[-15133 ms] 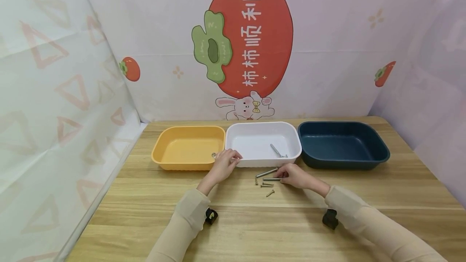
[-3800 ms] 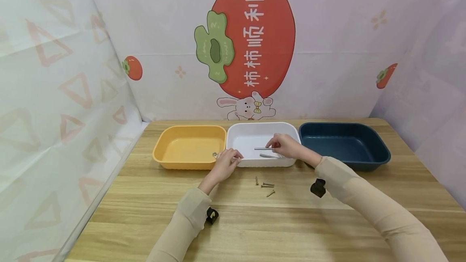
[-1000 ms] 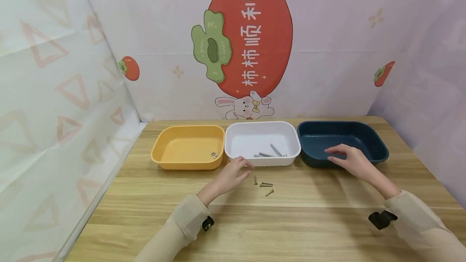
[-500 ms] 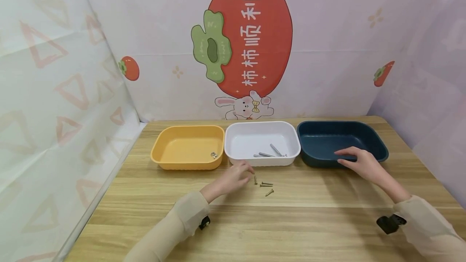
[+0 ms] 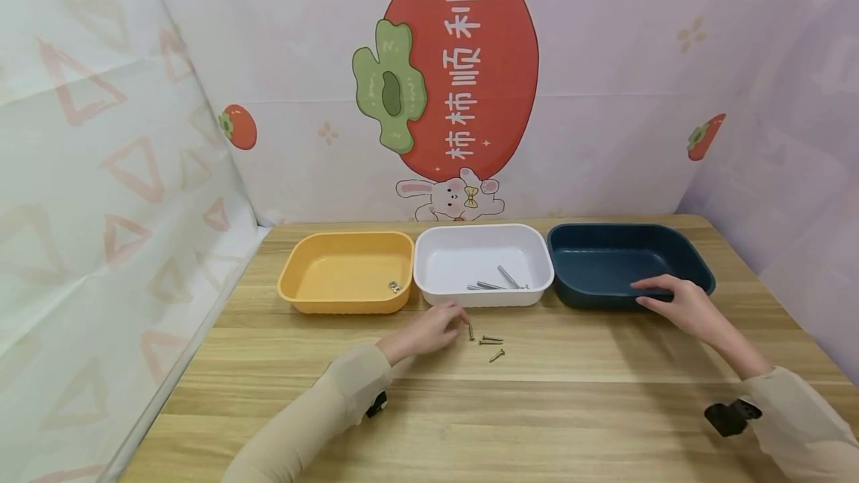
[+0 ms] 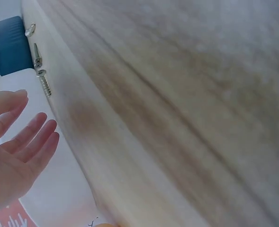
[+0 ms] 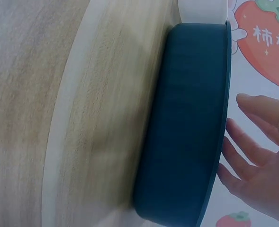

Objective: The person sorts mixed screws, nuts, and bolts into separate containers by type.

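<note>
My left hand point(image 5: 439, 328) hovers low over the table just left of a small brass-coloured screw point(image 5: 471, 332). Its fingers look relaxed and hold nothing in the left wrist view, where the thumb point(image 6: 9, 101) stands apart from them. More such screws point(image 5: 492, 340) lie to the right, one point(image 5: 497, 355) of them nearer the front. At the front rim of the dark blue tray point(image 5: 570, 295), my right hand point(image 5: 687, 308) has its fingers loosely extended over the edge, with nothing in them. The right wrist view shows fingertips point(image 7: 229, 182) at that rim.
A white tray point(image 5: 483, 300) stands in the middle with several long silver bolts point(image 5: 510, 276) in it. Left of it, a yellow tray point(image 5: 342, 305) holds small metal nuts point(image 5: 394, 286). The three trays form a row along the back of the wooden table point(image 5: 537, 423).
The long bolts went from the table into the white tray. My right hand, holding a bolt there earlier, moved right to the blue tray; my left hand left the white tray's rim for the screws.
</note>
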A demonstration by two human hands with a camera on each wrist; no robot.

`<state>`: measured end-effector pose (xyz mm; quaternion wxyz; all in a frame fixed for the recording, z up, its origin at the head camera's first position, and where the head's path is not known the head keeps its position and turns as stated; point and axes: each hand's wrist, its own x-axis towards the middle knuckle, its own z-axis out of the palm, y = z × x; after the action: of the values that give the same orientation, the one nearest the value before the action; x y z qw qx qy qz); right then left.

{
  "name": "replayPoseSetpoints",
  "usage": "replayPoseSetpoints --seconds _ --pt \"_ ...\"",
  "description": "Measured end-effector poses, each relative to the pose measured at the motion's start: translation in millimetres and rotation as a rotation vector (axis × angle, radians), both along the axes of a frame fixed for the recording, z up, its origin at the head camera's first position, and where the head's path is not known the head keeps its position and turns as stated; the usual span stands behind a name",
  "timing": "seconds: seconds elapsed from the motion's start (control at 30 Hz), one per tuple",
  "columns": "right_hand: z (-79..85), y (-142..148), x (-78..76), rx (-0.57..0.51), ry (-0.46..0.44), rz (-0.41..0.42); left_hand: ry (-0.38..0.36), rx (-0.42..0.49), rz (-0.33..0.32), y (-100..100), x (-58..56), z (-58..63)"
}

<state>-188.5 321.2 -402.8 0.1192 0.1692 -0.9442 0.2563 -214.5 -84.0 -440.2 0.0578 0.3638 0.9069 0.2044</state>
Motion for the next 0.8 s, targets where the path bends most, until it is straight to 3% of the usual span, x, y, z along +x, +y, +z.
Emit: replayPoseSetpoints --seconds 0.3,0.8 --pt "-3.7 7 0.0 0.0 -0.035 -0.017 0.003 0.009 -0.06 3 -5.2 -6.2" --pt "-11.5 13 -3.4 -0.068 -0.008 0.02 0.023 -0.019 -0.065 7 -8.5 -10.3"
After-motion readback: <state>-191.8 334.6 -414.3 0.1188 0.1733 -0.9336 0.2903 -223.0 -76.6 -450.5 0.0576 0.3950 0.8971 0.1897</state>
